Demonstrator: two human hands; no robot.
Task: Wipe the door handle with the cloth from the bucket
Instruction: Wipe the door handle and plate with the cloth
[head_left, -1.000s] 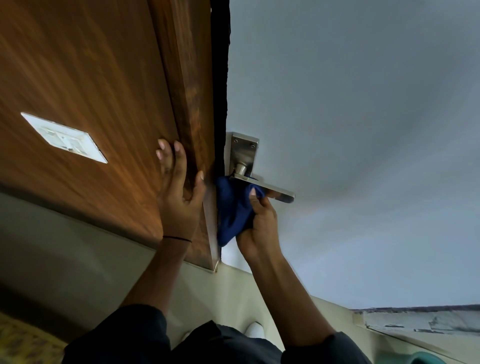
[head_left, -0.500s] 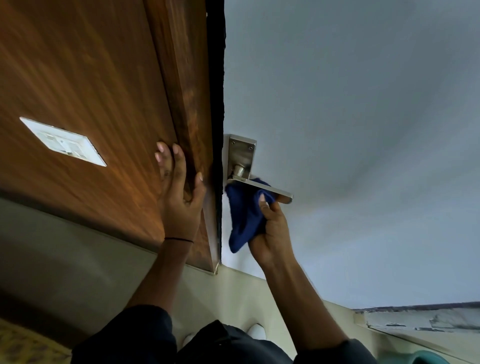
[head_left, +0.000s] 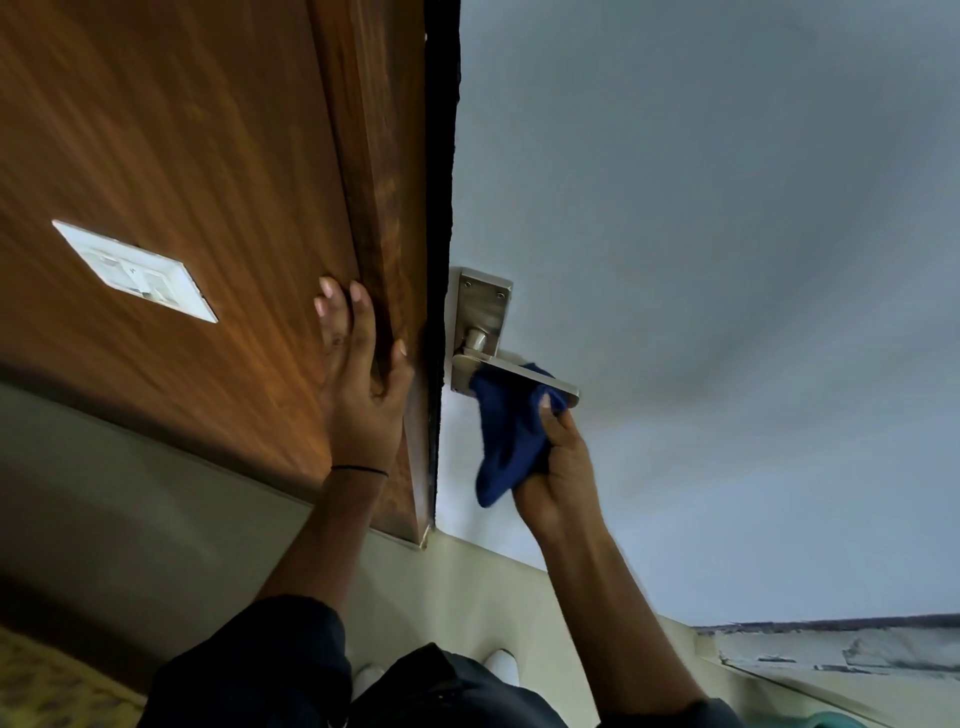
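Note:
A brushed metal door handle (head_left: 480, 312) with a square back plate and a lever is fixed on a pale grey door (head_left: 701, 260). My right hand (head_left: 563, 467) is shut on a dark blue cloth (head_left: 506, 431), which wraps over the middle of the lever. The lever's tip pokes out to the right of the cloth. My left hand (head_left: 358, 384) lies flat, fingers spread, on the edge of the brown wooden frame (head_left: 384, 182) just left of the handle. The bucket is out of view.
A white switch plate (head_left: 135, 270) sits on the wooden panel (head_left: 182, 156) at left. The beige floor (head_left: 156, 519) runs below, with my white shoes (head_left: 501, 662) near the bottom. A patterned mat (head_left: 47, 686) shows at bottom left, a teal object (head_left: 836, 721) at bottom right.
My right hand has slid the cloth rightward along the lever, from near the back plate toward the tip. My left hand has stayed on the frame.

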